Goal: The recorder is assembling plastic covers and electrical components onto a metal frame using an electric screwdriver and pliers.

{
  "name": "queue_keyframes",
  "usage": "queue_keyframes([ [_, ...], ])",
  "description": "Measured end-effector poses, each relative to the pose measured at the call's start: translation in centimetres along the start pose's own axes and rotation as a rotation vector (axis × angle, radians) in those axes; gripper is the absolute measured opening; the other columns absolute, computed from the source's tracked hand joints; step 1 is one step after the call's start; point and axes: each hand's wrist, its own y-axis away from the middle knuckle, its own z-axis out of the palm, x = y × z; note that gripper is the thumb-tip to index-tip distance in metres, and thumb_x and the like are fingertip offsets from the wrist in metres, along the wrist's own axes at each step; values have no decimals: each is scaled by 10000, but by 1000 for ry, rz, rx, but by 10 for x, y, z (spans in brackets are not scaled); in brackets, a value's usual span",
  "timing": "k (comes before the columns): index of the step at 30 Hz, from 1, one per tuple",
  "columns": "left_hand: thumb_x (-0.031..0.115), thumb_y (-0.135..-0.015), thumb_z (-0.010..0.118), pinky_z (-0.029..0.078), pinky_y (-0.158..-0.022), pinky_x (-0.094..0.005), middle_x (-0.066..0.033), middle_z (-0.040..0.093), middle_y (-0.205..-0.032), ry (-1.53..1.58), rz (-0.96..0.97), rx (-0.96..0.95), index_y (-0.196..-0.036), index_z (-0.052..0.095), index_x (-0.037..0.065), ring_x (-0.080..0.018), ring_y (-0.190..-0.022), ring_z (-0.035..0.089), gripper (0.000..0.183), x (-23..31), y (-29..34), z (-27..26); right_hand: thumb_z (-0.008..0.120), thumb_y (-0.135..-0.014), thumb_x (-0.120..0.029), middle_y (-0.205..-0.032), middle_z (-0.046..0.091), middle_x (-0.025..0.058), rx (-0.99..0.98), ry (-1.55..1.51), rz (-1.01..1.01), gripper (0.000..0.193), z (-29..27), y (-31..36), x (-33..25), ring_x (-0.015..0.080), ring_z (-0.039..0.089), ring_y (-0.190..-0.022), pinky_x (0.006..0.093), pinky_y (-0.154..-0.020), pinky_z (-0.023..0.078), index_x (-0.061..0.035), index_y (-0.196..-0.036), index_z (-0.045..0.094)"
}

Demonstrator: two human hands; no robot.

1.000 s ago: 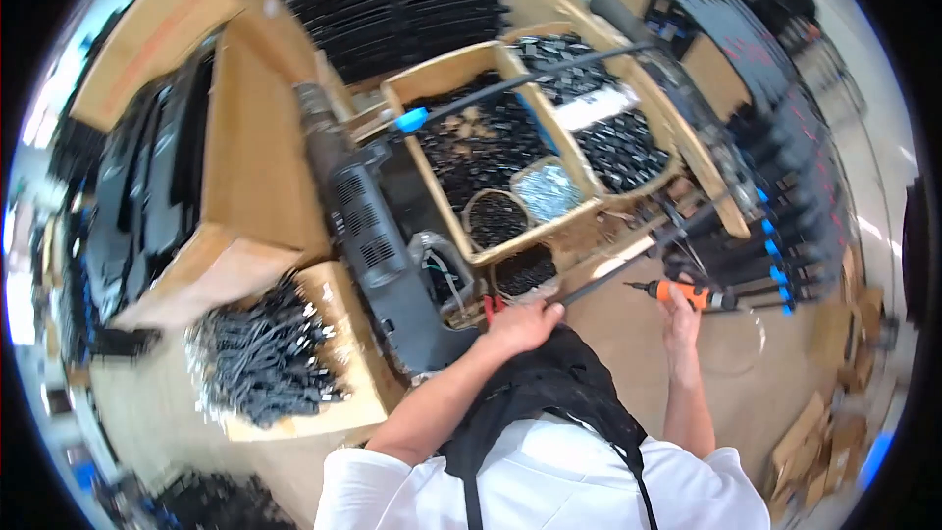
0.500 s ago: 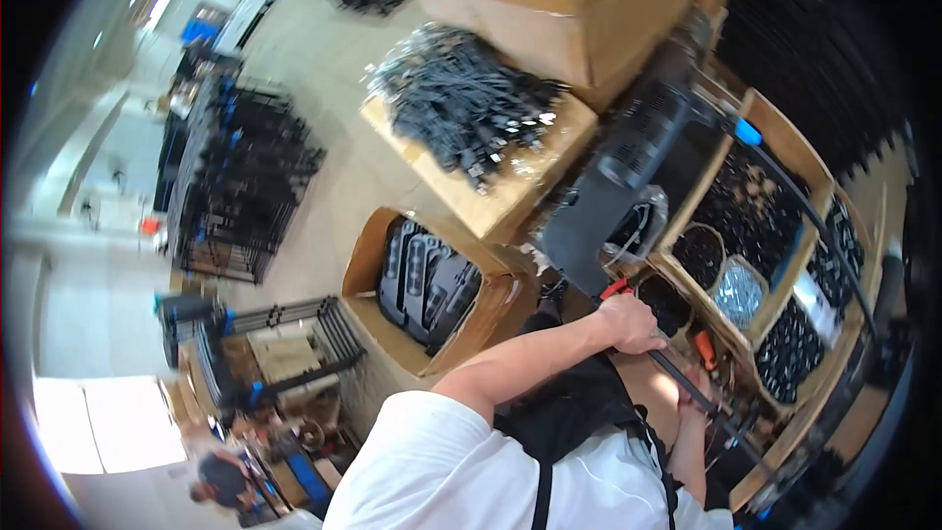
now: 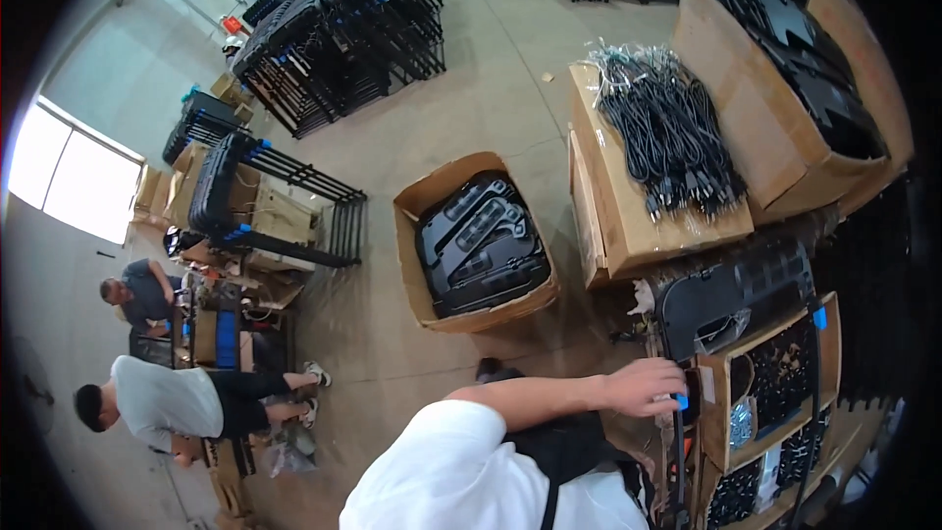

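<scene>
The right hand is out of view. The left hand (image 3: 643, 388) covers the top of a black frame (image 3: 679, 451), so its grip is undetermined. Contents of the compartmented tray (image 3: 775, 388) are too small to identify. The dark rim cuts off the box of black panels (image 3: 785, 152).

Brown cardboard box (image 3: 429, 236) of black plastic parts (image 3: 483, 243), black cables (image 3: 667, 132), blue-tipped black frame (image 3: 679, 432), white sleeve (image 3: 442, 471)
</scene>
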Motion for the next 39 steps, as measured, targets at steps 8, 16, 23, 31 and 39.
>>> queue_keyframes([
  [8,378,-1025,548,532,-991,-463,-156,731,-1193,-286,-1042,209,-1144,751,90,-368,-1137,676,373,-108,286,-187,660,-942,-124,-816,742,172,252,1,59,154,96,-24,-22,249,716,-615,379,-519,584,22,-991,672],
  [16,428,-973,559,575,-763,-470,-290,740,-958,-46,-1599,217,-923,728,-52,-329,-896,744,512,-186,595,-352,695,-940,-285,-952,773,73,83,349,86,278,322,-33,-81,152,729,-785,314,-699,610,-45,-1061,764],
  [23,359,-1065,561,452,-573,-381,-56,652,-789,155,-1658,386,-938,678,36,-179,-683,565,366,-179,700,-431,636,-947,-329,-952,760,16,-99,636,-216,315,461,-52,-145,111,686,-770,284,-684,571,-92,-1110,764],
  [31,456,-1067,550,346,-475,-387,3,538,-601,262,-1742,274,-602,573,116,-148,-505,441,576,-221,719,-424,654,-949,-323,-936,749,18,39,564,-221,306,472,-70,-165,117,681,-748,288,-634,568,-79,-1108,748],
  [39,526,-1005,617,427,-511,-404,-37,591,-625,100,-1481,125,-793,660,57,-182,-521,509,516,-295,645,-413,639,-935,-367,-835,734,-1,100,600,-87,312,464,-43,-115,127,657,-654,286,-603,559,-90,-993,770],
])
